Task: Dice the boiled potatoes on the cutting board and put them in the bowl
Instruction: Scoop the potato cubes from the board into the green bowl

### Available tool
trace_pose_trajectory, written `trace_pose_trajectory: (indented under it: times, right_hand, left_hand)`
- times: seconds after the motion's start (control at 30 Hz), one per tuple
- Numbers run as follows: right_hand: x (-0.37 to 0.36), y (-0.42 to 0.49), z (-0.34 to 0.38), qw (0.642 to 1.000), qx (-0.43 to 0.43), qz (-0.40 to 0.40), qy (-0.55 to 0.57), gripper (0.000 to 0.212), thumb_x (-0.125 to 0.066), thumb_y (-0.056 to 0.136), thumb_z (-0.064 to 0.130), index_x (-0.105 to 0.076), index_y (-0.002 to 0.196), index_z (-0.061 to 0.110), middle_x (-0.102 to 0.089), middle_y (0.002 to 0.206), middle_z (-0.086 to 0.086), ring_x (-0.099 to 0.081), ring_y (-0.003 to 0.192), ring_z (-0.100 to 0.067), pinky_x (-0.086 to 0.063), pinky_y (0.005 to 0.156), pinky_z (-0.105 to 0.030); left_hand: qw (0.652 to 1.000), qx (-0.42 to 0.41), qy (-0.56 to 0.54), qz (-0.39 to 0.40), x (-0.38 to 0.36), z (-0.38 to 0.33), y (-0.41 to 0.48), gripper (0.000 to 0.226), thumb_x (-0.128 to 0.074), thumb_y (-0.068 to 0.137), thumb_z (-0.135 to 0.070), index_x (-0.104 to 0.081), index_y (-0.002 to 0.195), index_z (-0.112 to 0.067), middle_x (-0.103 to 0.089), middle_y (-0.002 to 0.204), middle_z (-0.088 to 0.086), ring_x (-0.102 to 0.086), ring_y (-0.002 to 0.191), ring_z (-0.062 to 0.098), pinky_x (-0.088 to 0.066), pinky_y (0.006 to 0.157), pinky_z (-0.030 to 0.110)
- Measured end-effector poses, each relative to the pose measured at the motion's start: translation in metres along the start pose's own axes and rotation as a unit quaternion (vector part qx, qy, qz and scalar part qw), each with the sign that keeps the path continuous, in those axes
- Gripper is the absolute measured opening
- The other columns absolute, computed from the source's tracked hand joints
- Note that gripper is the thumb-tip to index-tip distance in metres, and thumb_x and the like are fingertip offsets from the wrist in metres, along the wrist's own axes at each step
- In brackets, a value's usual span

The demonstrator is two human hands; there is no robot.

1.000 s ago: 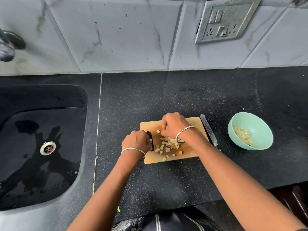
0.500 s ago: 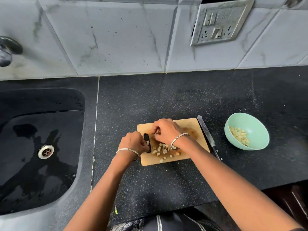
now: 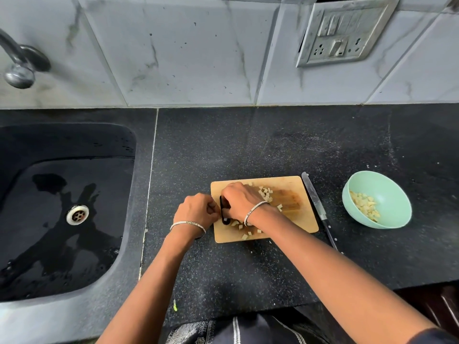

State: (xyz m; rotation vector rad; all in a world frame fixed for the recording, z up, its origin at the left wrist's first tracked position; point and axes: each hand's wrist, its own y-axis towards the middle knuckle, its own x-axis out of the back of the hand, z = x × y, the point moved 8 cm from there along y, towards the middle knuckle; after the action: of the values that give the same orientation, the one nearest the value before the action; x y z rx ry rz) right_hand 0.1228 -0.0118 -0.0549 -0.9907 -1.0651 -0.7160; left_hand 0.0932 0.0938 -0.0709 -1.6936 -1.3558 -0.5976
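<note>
Wood: the cutting board (image 3: 293, 220) lies on the black speckled countertop (image 3: 248, 145), a little right of the frame's centre, its dark handle slot (image 3: 224, 212) at its left end.
Potato on board: pale diced potato (image 3: 265, 193) is scattered near the board's upper middle and along its lower left.
Potato in bowl: more potato cubes (image 3: 365, 206) sit inside the mint-green bowl (image 3: 387, 194), right of the board and apart from it.
Left hand (image 3: 196, 212): fingers curled in against the board's left edge at the slot; whether they actually grip it, I cannot tell.
Right hand (image 3: 239, 199): palm down over the board's left part, fingers bent downward among the cubes; whether they hold any is hidden.
Knife (image 3: 319, 209): flat on the counter just beside the board's right edge, untouched.
Sink (image 3: 62, 219): black and wet, at the left of the frame.
</note>
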Motion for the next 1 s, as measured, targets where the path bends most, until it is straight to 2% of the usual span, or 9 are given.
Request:
trace_pose_trajectory:
  times: [0.13, 0.23, 0.37, 0.47, 0.63, 0.73, 0.83, 0.93, 1.0]
  right_hand:
    - [-0.002, -0.001, 0.010, 0.999, 0.038, -0.005, -0.011, 0.031, -0.073, 0.081, 0.031, -0.067, 0.101, 0.008, -0.062, 0.107, -0.013, -0.062, 0.094, -0.034, -0.050, 0.072, -0.035]
    - [0.002, -0.005, 0.007, 0.998, 0.049, -0.024, 0.018, 0.025, -0.070, 0.082, 0.033, -0.065, 0.094, 0.010, -0.062, 0.101, -0.009, -0.061, 0.090, -0.029, -0.047, 0.070, -0.033]
    - [0.024, -0.011, -0.022, 0.989, -0.019, -0.083, 0.120, 0.008, -0.067, 0.079, 0.022, -0.070, 0.076, 0.015, -0.066, 0.083, 0.002, -0.062, 0.079, -0.017, -0.045, 0.064, -0.027]
    - [0.030, -0.019, -0.049, 0.987, -0.062, -0.064, 0.132, 0.010, -0.068, 0.078, 0.016, -0.070, 0.068, 0.017, -0.066, 0.069, 0.007, -0.062, 0.069, -0.010, -0.053, 0.066, -0.029]
    - [0.028, -0.032, -0.085, 0.979, -0.088, -0.061, 0.171, 0.013, -0.076, 0.076, 0.015, -0.068, 0.074, 0.025, -0.067, 0.074, 0.012, -0.061, 0.074, -0.009, -0.055, 0.073, -0.031]
    - [0.032, -0.035, -0.099, 0.969, -0.106, -0.110, 0.196, 0.012, -0.072, 0.076, 0.015, -0.067, 0.070, 0.024, -0.065, 0.072, 0.013, -0.060, 0.072, -0.007, -0.056, 0.075, -0.034]
    - [0.037, -0.033, -0.095, 0.963, -0.092, -0.164, 0.194, 0.008, -0.072, 0.080, 0.022, -0.064, 0.080, 0.023, -0.059, 0.081, 0.010, -0.054, 0.080, -0.006, -0.052, 0.078, -0.034]
    - [0.024, -0.024, -0.075, 0.977, -0.055, -0.140, 0.151, 0.026, -0.070, 0.085, 0.038, -0.060, 0.105, 0.023, -0.052, 0.105, 0.007, -0.045, 0.101, -0.010, -0.042, 0.083, -0.029]
    - [0.014, -0.018, -0.063, 0.985, -0.032, -0.127, 0.109, 0.035, -0.068, 0.087, 0.038, -0.058, 0.116, 0.022, -0.051, 0.115, 0.004, -0.045, 0.106, -0.014, -0.042, 0.085, -0.027]
  left_hand:
    - [1.000, 0.006, 0.006, 0.001, 0.000, -0.001, 0.001, 0.012, -0.072, 0.075, -0.022, -0.071, 0.081, -0.032, -0.071, 0.088, -0.003, -0.067, 0.086, 0.023, -0.054, 0.075, 0.034]
    - [1.000, 0.010, 0.013, -0.006, 0.003, -0.002, 0.002, 0.013, -0.072, 0.075, -0.022, -0.073, 0.080, -0.034, -0.072, 0.088, 0.000, -0.067, 0.085, 0.026, -0.054, 0.072, 0.034]
    - [1.000, -0.011, 0.023, 0.015, 0.000, -0.010, 0.004, 0.012, -0.078, 0.072, -0.027, -0.075, 0.081, -0.034, -0.072, 0.086, -0.001, -0.067, 0.083, 0.024, -0.055, 0.072, 0.033]
    - [0.998, -0.019, 0.041, 0.034, -0.006, -0.019, 0.004, 0.012, -0.079, 0.072, -0.028, -0.074, 0.081, -0.034, -0.070, 0.089, -0.002, -0.066, 0.083, 0.024, -0.055, 0.071, 0.031]
    - [0.991, -0.042, 0.128, 0.011, -0.011, -0.034, 0.007, 0.011, -0.065, 0.076, -0.019, -0.073, 0.083, -0.022, -0.068, 0.089, 0.007, -0.065, 0.079, 0.034, -0.055, 0.066, 0.034]
    - [0.990, -0.049, 0.129, 0.031, -0.015, -0.035, 0.008, 0.007, -0.064, 0.073, -0.023, -0.069, 0.076, -0.019, -0.065, 0.081, 0.004, -0.062, 0.072, 0.031, -0.052, 0.062, 0.032]
    - [0.997, -0.034, 0.061, 0.024, -0.009, -0.029, 0.011, 0.004, -0.069, 0.069, -0.022, -0.069, 0.066, -0.020, -0.066, 0.071, -0.002, -0.063, 0.068, 0.022, -0.051, 0.059, 0.028]
    - [1.000, -0.026, -0.012, -0.004, 0.001, -0.028, 0.013, 0.007, -0.072, 0.073, -0.022, -0.069, 0.066, -0.020, -0.065, 0.066, -0.008, -0.061, 0.065, 0.014, -0.045, 0.057, 0.024]
    - [0.998, -0.034, -0.058, 0.002, -0.001, -0.033, 0.013, 0.009, -0.074, 0.074, -0.024, -0.068, 0.069, -0.019, -0.067, 0.067, -0.008, -0.061, 0.062, 0.013, -0.047, 0.057, 0.026]
